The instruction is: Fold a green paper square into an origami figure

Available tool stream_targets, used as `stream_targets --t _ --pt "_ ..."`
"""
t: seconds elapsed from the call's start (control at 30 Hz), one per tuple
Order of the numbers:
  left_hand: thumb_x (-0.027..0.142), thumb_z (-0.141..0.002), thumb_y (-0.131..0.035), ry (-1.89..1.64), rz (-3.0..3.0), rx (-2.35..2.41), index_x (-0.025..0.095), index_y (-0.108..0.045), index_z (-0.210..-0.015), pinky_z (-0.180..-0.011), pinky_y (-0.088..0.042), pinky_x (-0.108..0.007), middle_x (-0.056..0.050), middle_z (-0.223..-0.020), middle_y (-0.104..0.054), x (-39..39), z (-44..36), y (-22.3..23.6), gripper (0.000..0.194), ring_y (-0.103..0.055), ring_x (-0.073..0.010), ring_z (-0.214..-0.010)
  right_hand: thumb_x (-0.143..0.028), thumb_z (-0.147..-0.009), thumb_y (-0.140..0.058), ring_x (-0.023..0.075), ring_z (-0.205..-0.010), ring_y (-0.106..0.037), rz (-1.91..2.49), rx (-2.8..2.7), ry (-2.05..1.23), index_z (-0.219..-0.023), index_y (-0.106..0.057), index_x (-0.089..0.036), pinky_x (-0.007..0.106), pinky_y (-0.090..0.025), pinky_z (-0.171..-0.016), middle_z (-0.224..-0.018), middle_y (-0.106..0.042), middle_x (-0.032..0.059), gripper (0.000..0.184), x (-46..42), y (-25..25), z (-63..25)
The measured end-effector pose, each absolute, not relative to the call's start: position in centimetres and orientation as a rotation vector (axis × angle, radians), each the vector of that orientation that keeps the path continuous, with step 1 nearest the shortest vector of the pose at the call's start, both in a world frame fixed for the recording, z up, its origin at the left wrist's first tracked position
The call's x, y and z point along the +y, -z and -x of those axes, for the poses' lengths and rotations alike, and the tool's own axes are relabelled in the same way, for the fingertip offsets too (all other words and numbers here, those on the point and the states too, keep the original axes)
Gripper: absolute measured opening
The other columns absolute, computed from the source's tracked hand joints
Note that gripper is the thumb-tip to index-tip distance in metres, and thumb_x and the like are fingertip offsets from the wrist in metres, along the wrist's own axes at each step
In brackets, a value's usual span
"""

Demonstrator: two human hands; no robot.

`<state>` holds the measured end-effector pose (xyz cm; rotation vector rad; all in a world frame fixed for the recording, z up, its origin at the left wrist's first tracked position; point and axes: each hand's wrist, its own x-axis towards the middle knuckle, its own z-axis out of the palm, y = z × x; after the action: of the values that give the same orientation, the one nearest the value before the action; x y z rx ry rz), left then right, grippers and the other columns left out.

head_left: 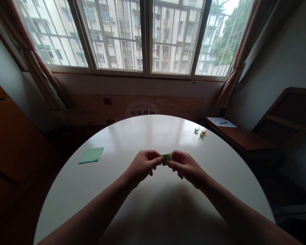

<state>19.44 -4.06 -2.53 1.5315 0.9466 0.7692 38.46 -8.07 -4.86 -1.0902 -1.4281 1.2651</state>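
Between my two hands is a small folded piece of green paper (166, 159), held up over the white round table (132, 211). My left hand (145, 164) pinches its left edge between thumb and fingers. On the opposite edge, my right hand (185, 164) has a similar pinch. The fingertips hide parts of the paper, so its exact folds cannot be made out. To the left on the table lies a stack of square green paper (91, 155). Two small green folded paper figures (201, 136) and an orange folded paper figure (204, 133) stand together at the far right.
A brown wooden chair (244, 137) beside the table's right edge bears a white sheet (220, 122) with a pen (223, 123) on it. Behind the table is a printed carton (173, 105) below a barred window. An orange-brown cabinet (10, 136) stands at the left.
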Motion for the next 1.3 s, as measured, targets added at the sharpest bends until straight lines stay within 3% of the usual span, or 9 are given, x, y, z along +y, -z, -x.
stream_targets --t 0.13,0.47,0.7,1.0,1.3 --pt "0.042 -0.075 -0.072 -0.811 -1.413 0.917 0.014 -0.067 -0.079 -0.043 -0.037 -0.019 -0.001 -0.07 -0.061 -4.2 -19.5 2.5 0.029 -0.049 -0.0091 -0.054 -0.041 -0.08 -0.075 0.0099 -0.057 -0.047 1.066 -1.452 -1.249 -0.091 -0.066 -0.016 0.02 -0.033 -0.042 -0.075 -0.061 0.0002 0.029 -8.2 4.8 -38.2" --pt "0.029 -0.073 -0.074 -0.656 -1.447 0.844 0.012 -0.072 -0.082 -0.043 -0.038 -0.018 -0.006 -0.08 -0.069 -4.8 -19.8 2.6 0.019 -0.057 -0.0115 -0.06 -0.041 -0.082 -0.072 0.0108 -0.052 -0.046 1.046 -1.332 -1.169 -0.084 -0.066 -0.017 0.021 -0.033 -0.039 -0.067 -0.058 -0.0008 0.025 -8.3 4.7 -38.4" --pt "0.039 -0.078 -0.074 -0.669 -1.583 0.87 0.011 -0.071 -0.085 -0.046 -0.041 -0.019 -0.002 -0.067 -0.062 -4.7 -19.7 2.6 0.029 -0.054 -0.0128 -0.061 -0.032 -0.082 -0.067 0.009 -0.048 -0.042 1.07 -1.36 -1.14 -0.079 -0.063 -0.017 0.021 -0.031 -0.04 -0.063 -0.054 -0.0026 0.015 -8.6 4.4 -38.4" --pt "0.039 -0.075 -0.075 -0.787 -1.589 0.874 0.011 -0.072 -0.08 -0.044 -0.039 -0.021 -0.002 -0.064 -0.061 -4.6 -19.7 2.5 0.029 -0.048 -0.011 -0.054 -0.03 -0.082 -0.066 0.0081 -0.047 -0.041 1.072 -1.485 -1.039 -0.081 -0.066 -0.017 0.022 -0.033 -0.043 -0.067 -0.056 -0.0019 0.013 -8.9 3.6 -38.4" --pt "0.025 -0.076 -0.071 -0.758 -1.913 0.865 0.015 -0.069 -0.078 -0.054 -0.041 -0.02 -0.001 -0.073 -0.064 -5.0 -19.4 2.1 0.011 -0.057 -0.0139 -0.069 -0.019 -0.081 -0.067 0.0138 -0.066 -0.056 1.133 -1.705 -0.914 -0.078 -0.071 -0.016 0.021 -0.04 -0.053 -0.07 -0.064 0.0011 0.006 -9.0 3.8 -38.7"
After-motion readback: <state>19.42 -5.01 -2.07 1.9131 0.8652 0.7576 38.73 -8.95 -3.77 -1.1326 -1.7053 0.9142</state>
